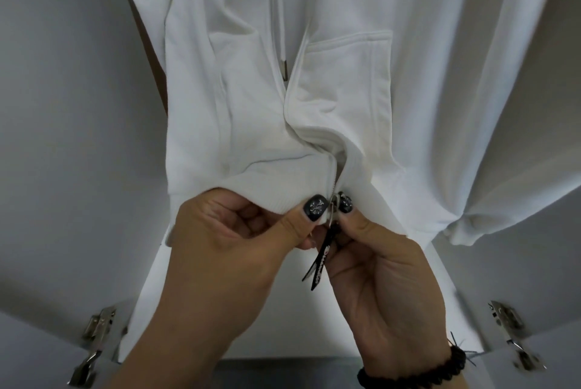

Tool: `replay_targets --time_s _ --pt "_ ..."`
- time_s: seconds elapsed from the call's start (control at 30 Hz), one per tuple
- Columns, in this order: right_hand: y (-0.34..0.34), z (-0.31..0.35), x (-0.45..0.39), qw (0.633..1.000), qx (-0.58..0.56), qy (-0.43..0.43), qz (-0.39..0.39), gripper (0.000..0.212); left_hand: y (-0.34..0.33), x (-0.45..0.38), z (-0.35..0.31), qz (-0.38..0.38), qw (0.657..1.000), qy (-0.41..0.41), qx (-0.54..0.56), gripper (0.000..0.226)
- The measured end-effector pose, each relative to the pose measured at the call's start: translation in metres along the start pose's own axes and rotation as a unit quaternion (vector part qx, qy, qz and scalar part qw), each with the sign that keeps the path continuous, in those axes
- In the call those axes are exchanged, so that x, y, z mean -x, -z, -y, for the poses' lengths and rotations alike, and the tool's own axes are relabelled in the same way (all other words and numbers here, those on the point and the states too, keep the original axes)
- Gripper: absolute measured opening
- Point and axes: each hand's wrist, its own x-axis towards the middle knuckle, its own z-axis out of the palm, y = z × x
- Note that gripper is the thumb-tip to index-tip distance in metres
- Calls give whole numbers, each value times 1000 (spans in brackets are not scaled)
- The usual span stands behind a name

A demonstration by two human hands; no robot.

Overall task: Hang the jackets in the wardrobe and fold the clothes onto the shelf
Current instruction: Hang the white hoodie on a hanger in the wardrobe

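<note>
White zip hoodie [314,90] hangs inside the wardrobe, front facing the camera, filling the upper centre of the view; its zipper is parted above the hem, and a drawstring [280,27] with a metal tip hangs down the middle. At far left, a grey inner wardrobe wall [63,105], with two metal door hinges [94,341] low on that side. A narrow brown strip shows behind the hoodie's left edge. Left hand [232,237] grips the ribbed hem just left of the zipper, thumb on top, fingers curled beneath the fabric. At the hem's centre sits the metal zipper slider [334,204], with a black pull tab [318,263] dangling between the two hands. Right hand [377,269] pinches the hem at the zipper base, thumb beside the slider, fingers curled under; a black beaded bracelet [415,373] circles its wrist. Right of the hoodie, a second pale garment [503,105] hangs, its cuff [468,228] drooping near the right hand. Two more hinges [512,332] sit at lower right.
</note>
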Motion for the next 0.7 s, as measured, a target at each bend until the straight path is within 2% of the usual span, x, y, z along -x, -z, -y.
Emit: replay_targets --time_s 0.13,0.2,0.3,0.4,0.5,0.63,0.7 --pt "0 -4 -2 998 27 -27 -57 46 7 -4 9 -26 989 -20 -145 18" --pt "0 -4 -2 996 46 -24 -77 47 6 -4 12 -27 986 -19 -166 18" --pt "-3 0 -1 993 87 -4 -74 47 5 -6 15 -39 997 27 -56 10" --pt "-8 6 -1 982 182 -12 -53 40 1 -7 20 -73 994 72 43 14" --pt "-8 4 0 942 326 -61 -48 48 -1 -7 21 -85 993 81 31 10" --pt "-7 -5 1 889 444 -110 -19 12 10 -10 25 -59 992 115 3 9" --pt "-5 -7 -1 869 483 -103 -14 13 16 -11 28 -32 992 120 -11 13"
